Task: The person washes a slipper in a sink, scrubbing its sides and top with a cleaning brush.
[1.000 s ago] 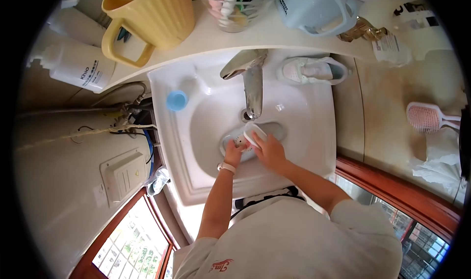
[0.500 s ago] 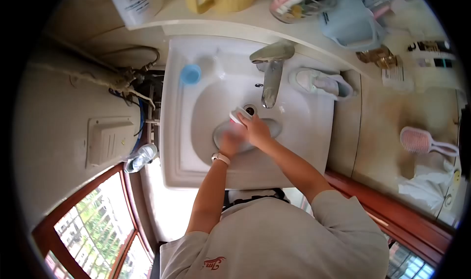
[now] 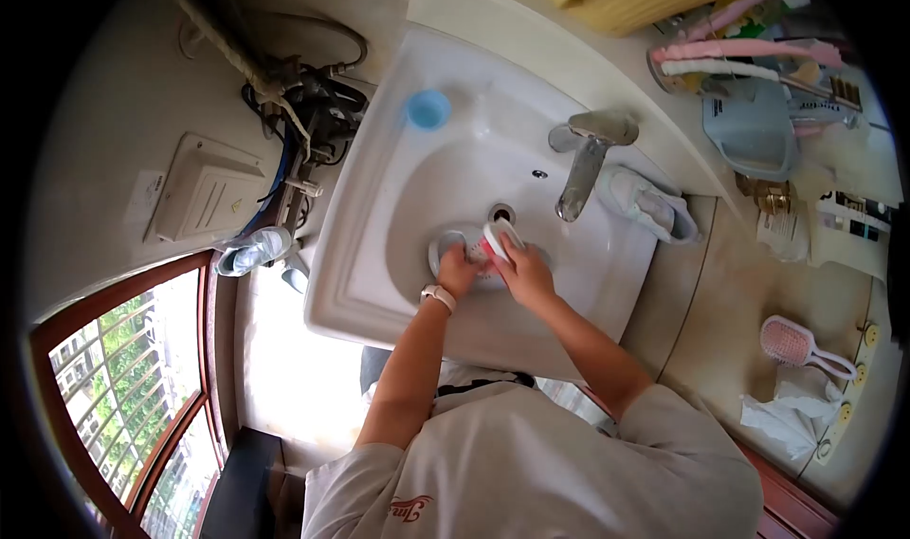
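In the white sink basin, my left hand is closed on a light grey insole-like piece with a dotted middle. My right hand grips a white brush with reddish bristles, held against that piece. The drain lies just above the brush, and the metal faucet reaches over the basin to the right. Parts of the grey piece are hidden under both hands.
A blue cup stands on the sink's upper left corner. One pale shoe rests at its right edge, another by the window. A pink hairbrush and crumpled tissue lie on the right counter.
The view has turned and shifted, so the sink appears tilted. Both hands stay in the basin, with the brush still in my right hand and the grey piece under them.
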`<state>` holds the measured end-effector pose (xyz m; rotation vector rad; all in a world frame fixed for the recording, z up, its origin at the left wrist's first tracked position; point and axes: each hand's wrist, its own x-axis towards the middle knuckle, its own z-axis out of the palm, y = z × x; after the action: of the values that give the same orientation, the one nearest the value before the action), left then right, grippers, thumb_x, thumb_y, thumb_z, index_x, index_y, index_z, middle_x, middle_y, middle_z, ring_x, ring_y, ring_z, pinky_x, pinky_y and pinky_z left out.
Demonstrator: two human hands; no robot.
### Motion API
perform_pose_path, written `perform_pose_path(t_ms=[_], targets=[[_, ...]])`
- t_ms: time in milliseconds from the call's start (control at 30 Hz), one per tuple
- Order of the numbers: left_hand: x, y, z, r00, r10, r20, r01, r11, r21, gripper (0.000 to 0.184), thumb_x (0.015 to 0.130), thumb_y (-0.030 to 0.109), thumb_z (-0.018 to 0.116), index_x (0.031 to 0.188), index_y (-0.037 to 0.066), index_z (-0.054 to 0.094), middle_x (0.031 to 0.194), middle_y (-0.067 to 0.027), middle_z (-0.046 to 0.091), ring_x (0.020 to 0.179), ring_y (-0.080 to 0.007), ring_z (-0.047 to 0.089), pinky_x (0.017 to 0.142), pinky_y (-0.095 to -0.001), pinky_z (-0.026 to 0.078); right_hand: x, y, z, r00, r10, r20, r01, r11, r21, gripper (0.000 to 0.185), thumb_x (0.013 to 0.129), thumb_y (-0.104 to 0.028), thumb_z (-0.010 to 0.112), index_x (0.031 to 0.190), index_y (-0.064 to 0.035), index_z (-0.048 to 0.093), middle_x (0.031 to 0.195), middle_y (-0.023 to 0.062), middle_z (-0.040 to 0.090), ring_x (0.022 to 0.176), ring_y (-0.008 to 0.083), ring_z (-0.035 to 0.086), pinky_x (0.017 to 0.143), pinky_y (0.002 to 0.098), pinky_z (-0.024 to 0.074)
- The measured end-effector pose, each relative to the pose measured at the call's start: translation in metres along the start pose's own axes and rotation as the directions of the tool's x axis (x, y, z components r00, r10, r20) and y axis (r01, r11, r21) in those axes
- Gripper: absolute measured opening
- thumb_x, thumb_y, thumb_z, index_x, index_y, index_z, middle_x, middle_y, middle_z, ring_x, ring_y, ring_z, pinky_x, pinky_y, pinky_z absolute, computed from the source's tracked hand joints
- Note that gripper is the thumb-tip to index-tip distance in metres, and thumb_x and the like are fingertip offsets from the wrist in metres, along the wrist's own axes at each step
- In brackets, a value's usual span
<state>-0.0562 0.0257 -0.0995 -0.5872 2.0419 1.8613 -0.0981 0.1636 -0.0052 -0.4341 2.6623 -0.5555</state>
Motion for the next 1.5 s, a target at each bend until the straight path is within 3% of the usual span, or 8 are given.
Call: perform_pose_path(t_ms=[133,733,800,867,1000,1100,1167,1500], targets=[[-0.004,0.021,-0.008,0.999,-0.030,-0.030,0.024,0.986,-0.164,0.038,0.064,0.015,0.077,0.084,-0.006,0.051,0.076,-0.0187,0.060,0.073,-0.0268,0.061,0.064,-0.0353,0.048,-0.052,-0.013,-0.017,0.988,0.066,0.138,-0.048,0.991,-0.128,0.045,0.085,-0.030,0.055,0.128,-0.0197,0.048,0.087,0.0202,0.050,0.076,0.0364,0.054,0.065,0.0434,0.0457],[-0.001,0.002,-0.013,0.987,0.021,0.156,0.024,0.959,-0.282,0.020,0.081,0.000,0.050,0.101,-0.001,0.051,0.099,-0.0096,0.060,0.092,-0.0163,0.057,0.080,-0.0294,0.046,0.023,-0.033,0.030,0.962,-0.009,-0.273,-0.024,0.993,-0.119,0.049,0.085,-0.030,0.055,0.132,-0.0201,0.043,0.089,0.0197,0.048,0.079,0.0370,0.053,0.065,0.0434,0.0446],[0.009,-0.024,-0.006,0.984,-0.006,0.179,0.080,0.910,-0.407,0.020,0.084,0.005,0.050,0.102,-0.002,0.051,0.097,-0.0088,0.060,0.094,-0.0158,0.056,0.081,-0.0281,0.045,-0.012,-0.027,0.029,0.965,-0.006,-0.264,-0.015,0.997,-0.077,0.050,0.085,-0.031,0.055,0.132,-0.0206,0.043,0.088,0.0191,0.048,0.079,0.0367,0.052,0.066,0.0433,0.0446],[0.026,-0.050,-0.001,0.946,-0.049,0.319,0.319,0.284,-0.904,0.023,0.086,0.012,0.052,0.104,-0.002,0.054,0.095,-0.0088,0.061,0.091,-0.0179,0.055,0.082,-0.0287,0.042,-0.027,-0.030,0.027,0.963,0.003,-0.268,-0.013,0.999,-0.035,0.050,0.085,-0.031,0.055,0.133,-0.0212,0.043,0.088,0.0186,0.048,0.079,0.0364,0.052,0.066,0.0432,0.0445],[0.012,-0.012,-0.012,0.933,-0.195,0.301,0.339,0.753,-0.564,0.023,0.089,0.013,0.046,0.106,0.001,0.056,0.099,-0.0080,0.060,0.093,-0.0183,0.054,0.085,-0.0297,0.040,-0.001,-0.052,0.021,0.973,0.039,-0.227,-0.068,0.990,-0.122,0.050,0.085,-0.032,0.054,0.132,-0.0202,0.043,0.093,0.0181,0.048,0.085,0.0358,0.053,0.070,0.0436,0.0450],[0.021,-0.016,-0.015,0.900,-0.197,0.389,0.436,0.384,-0.814,0.025,0.089,0.012,0.043,0.107,0.000,0.056,0.101,-0.0089,0.059,0.092,-0.0203,0.055,0.083,-0.0311,0.043,0.016,-0.061,0.029,0.959,0.107,-0.262,-0.137,0.986,-0.097,0.051,0.083,-0.029,0.057,0.131,-0.0201,0.044,0.094,0.0180,0.048,0.086,0.0363,0.053,0.071,0.0444,0.0450],[0.028,-0.034,-0.010,0.886,-0.210,0.413,0.464,0.383,-0.799,0.025,0.089,0.012,0.043,0.108,0.000,0.054,0.101,-0.0096,0.059,0.092,-0.0213,0.056,0.083,-0.0320,0.044,-0.027,-0.057,0.041,0.918,-0.166,-0.361,0.071,0.962,-0.263,0.053,0.080,-0.024,0.061,0.130,-0.0199,0.045,0.095,0.0186,0.049,0.085,0.0377,0.053,0.070,0.0445,0.0453],[0.023,-0.020,-0.014,0.854,-0.283,0.437,0.506,0.254,-0.824,0.026,0.092,0.014,0.035,0.105,0.000,0.053,0.101,-0.0140,0.059,0.088,-0.0273,0.058,0.084,-0.0371,0.046,0.000,-0.071,0.032,0.955,-0.053,-0.292,-0.011,0.976,-0.215,0.055,0.077,-0.022,0.063,0.129,-0.0191,0.045,0.095,0.0190,0.049,0.079,0.0350,0.052,0.070,0.0428,0.0443]])
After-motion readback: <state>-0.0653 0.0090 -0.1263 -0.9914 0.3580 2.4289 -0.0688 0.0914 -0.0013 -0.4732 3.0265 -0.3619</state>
